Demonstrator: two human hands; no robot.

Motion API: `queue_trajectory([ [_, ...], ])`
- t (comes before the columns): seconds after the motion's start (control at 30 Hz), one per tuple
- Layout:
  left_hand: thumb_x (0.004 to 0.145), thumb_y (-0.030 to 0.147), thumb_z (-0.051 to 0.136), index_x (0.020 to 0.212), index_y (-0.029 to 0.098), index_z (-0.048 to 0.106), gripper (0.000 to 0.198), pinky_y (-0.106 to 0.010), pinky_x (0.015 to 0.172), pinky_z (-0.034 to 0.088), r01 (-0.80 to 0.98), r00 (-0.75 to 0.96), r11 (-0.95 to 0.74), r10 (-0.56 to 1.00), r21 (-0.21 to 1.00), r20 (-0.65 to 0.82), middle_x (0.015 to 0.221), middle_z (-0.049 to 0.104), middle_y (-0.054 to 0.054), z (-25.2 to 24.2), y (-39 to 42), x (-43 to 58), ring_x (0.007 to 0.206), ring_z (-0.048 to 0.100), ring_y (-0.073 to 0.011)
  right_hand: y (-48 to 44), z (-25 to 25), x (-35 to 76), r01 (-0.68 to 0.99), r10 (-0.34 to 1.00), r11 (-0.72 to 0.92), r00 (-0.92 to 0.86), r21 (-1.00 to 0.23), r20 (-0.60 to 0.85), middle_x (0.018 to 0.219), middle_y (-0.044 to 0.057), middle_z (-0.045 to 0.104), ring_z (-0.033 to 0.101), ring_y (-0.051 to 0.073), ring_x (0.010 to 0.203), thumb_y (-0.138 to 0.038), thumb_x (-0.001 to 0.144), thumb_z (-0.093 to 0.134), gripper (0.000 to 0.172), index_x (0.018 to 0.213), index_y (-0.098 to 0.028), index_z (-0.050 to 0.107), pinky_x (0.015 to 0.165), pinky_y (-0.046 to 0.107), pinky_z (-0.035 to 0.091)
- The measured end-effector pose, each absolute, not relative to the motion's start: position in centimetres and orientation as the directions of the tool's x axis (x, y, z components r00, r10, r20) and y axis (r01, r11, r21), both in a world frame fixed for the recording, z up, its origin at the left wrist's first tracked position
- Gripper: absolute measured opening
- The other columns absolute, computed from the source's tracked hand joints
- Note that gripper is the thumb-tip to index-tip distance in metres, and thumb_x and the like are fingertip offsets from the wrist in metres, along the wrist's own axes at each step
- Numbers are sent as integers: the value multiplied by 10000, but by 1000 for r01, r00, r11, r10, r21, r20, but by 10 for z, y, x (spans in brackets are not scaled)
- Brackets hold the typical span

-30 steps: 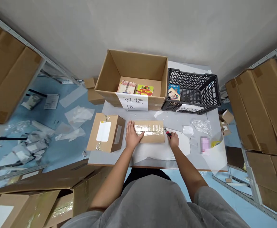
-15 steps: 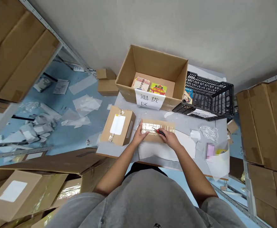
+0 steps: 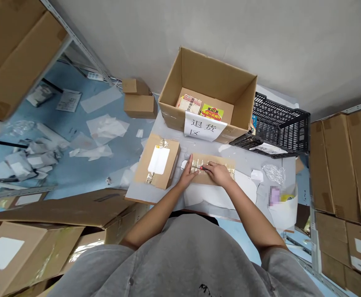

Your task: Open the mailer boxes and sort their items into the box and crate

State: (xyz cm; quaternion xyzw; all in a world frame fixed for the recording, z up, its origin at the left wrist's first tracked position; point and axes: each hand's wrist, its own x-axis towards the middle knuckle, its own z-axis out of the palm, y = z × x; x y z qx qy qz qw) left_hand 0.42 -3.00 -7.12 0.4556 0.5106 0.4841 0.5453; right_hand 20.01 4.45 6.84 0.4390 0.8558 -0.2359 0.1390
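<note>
The left hand [image 3: 188, 175], thumb spread, presses the left end of a taped carton [image 3: 204, 179] on the table [image 3: 140, 192], apparently steadying it; the right hand [image 3: 219, 173] curls around a cutter [image 3: 202, 168] over the tape [image 3: 195, 163]. A large box [image 3: 217, 68] stands behind.

Forearms [image 3: 157, 216] angled inward; left fingers [image 3: 190, 160] extended, right fingers [image 3: 210, 168] curled.

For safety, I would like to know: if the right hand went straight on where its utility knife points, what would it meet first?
Probably the left hand, which touches the left end of the taped cardboard box: the right hand and its utility knife point toward it, though exact height is unclear.
</note>
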Motion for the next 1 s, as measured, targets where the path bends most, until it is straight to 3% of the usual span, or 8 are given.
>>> queue_trajectory([
  [0.33, 961, 666, 698, 1800, 296, 201, 1043, -496, 1397, 176, -70, -31, 108, 993, 992, -111, 1856, 230, -94, -66, -28, 6, 1723, 178, -328, 35, 76, 199, 869, 726, 473, -479, -147, -494, 1318, 78, 727, 721, 234, 1086, -329, 1150, 446, 430, 1507, -357, 685, 879, 288, 499],
  [0.7, 958, 634, 690, 1793, 264, 227, 1024, -477, 1380, 219, 18, -63, 123, 991, 992, -122, 1824, 317, -121, -63, -23, 6, 1706, 247, -314, 15, 80, 241, 942, 816, 333, -314, -48, -485, 1335, 84, 702, 730, 226, 1013, -285, 1133, 461, 425, 1488, -377, 677, 826, 306, 504],
  [1.0, 988, 596, 660, 1798, 287, 202, 981, -480, 1372, 249, 97, -56, 132, 990, 986, -127, 1837, 288, -99, -63, -23, 3, 1707, 252, -290, 13, 85, 299, 964, 869, 262, -220, 35, -443, 1268, 105, 703, 702, 244, 1042, -162, 1084, 500, 452, 1428, -350, 726, 815, 315, 473],
])
